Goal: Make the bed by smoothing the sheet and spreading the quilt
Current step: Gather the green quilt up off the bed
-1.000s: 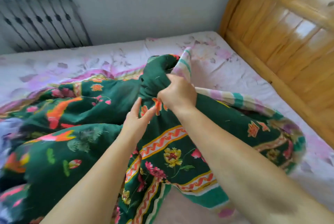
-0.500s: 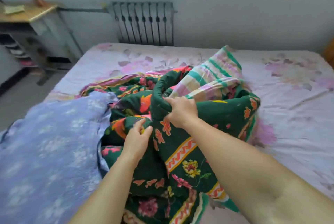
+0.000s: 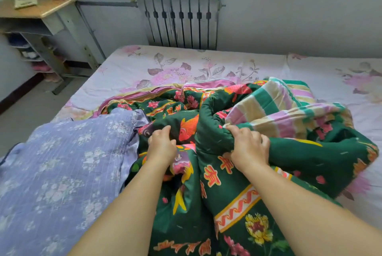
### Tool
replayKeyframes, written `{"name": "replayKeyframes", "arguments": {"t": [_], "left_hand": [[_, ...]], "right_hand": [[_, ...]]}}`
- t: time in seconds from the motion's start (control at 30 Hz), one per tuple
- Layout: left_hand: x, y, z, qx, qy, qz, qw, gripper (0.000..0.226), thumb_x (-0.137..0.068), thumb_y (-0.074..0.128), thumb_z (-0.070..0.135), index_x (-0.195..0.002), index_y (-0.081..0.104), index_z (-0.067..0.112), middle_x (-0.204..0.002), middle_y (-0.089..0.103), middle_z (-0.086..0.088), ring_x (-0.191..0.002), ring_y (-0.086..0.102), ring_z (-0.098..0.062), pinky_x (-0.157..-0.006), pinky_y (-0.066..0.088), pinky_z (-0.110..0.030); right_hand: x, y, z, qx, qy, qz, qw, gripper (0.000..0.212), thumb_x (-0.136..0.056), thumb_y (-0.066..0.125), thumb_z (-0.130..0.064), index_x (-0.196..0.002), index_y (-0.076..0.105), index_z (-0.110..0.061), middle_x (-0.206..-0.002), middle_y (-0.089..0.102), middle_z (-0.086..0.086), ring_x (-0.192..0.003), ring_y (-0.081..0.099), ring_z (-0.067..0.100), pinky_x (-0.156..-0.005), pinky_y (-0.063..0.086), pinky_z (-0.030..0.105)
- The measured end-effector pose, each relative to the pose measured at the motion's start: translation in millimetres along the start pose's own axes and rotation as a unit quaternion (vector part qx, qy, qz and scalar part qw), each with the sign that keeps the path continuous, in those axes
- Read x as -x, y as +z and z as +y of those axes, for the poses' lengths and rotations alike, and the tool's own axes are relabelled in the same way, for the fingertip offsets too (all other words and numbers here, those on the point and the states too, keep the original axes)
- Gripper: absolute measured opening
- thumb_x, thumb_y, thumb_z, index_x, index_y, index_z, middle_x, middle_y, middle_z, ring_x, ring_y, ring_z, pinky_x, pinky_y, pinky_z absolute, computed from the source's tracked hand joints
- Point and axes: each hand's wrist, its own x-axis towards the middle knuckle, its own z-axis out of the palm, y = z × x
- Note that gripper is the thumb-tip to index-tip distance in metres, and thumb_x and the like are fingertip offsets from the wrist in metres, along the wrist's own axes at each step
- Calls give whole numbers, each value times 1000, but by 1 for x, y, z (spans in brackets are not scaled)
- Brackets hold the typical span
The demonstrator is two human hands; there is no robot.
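The green flowered quilt [image 3: 237, 162] lay bunched up in the middle of the frame on the pink flowered sheet [image 3: 186, 65]. The right hand [image 3: 248, 148] squeezed a thick fold. The left hand [image 3: 162, 146] gripped quilt cloth beside the purple pillow [image 3: 62, 162]. Spreading was not done.

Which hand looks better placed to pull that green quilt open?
Probably the right hand: it grips a thick rolled edge of the green flowered quilt, while the left hand only holds a small fold.
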Motion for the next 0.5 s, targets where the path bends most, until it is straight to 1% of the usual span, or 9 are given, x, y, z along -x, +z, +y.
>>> {"name": "replayKeyframes", "arguments": {"t": [0.1, 0.17, 0.23, 0.4, 0.43, 0.5], "left_hand": [[-41, 10, -5, -75, 14, -18, 997, 70, -93, 48, 7, -151, 13, 23, -156, 14, -11, -145, 9, -30, -117, 18, -41], [-69, 16, -12, -128, 23, -35, 991, 81, -90, 51, 3, -152, 4, 27, -158, 5, -10, -147, 2, -29, -118, 14, -42], [-99, 23, -22, -161, 27, -53, 985, 90, -87, 57, 4, -151, -2, 28, -159, 1, -9, -147, -2, -28, -120, 11, -43], [-164, 44, -46, -199, 15, -119, 973, 112, -77, 75, 18, -151, -8, 24, -160, -1, -8, -148, -4, -28, -119, 6, -44], [-175, 49, -50, -207, 11, -130, 970, 115, -75, 78, 21, -151, -8, 23, -159, -2, -9, -147, -5, -29, -119, 5, -46], [-195, 57, -53, -228, 3, -150, 962, 119, -68, 83, 28, -151, -1, 23, -158, -9, -14, -147, -10, -31, -119, 3, -49]], "right_hand": [[-13, 23, -9, 11, -1, -9, 1000, 66, -85, 62, -39, -139, 25, -47, -126, 48, -6, -125, 39, 21, -108, 21, 38], [-26, 42, -15, 13, 2, -11, 1000, 65, -87, 61, -35, -139, 25, -48, -127, 47, -7, -125, 38, 20, -108, 18, 37], [-42, 63, -21, 11, -4, -4, 1000, 63, -87, 59, -32, -139, 27, -48, -126, 47, -9, -123, 38, 19, -106, 16, 36], [-79, 99, -28, 17, -28, -10, 999, 62, -79, 67, -42, -133, 36, -48, -119, 50, -9, -117, 42, 21, -98, 15, 35], [-84, 104, -29, 28, -33, -9, 999, 63, -75, 71, -42, -130, 41, -48, -114, 53, -9, -112, 46, 21, -96, 16, 35], [-89, 116, -28, 52, -36, 17, 998, 68, -56, 84, -43, -117, 55, -46, -95, 58, -8, -94, 55, 22, -88, 21, 35]]}}
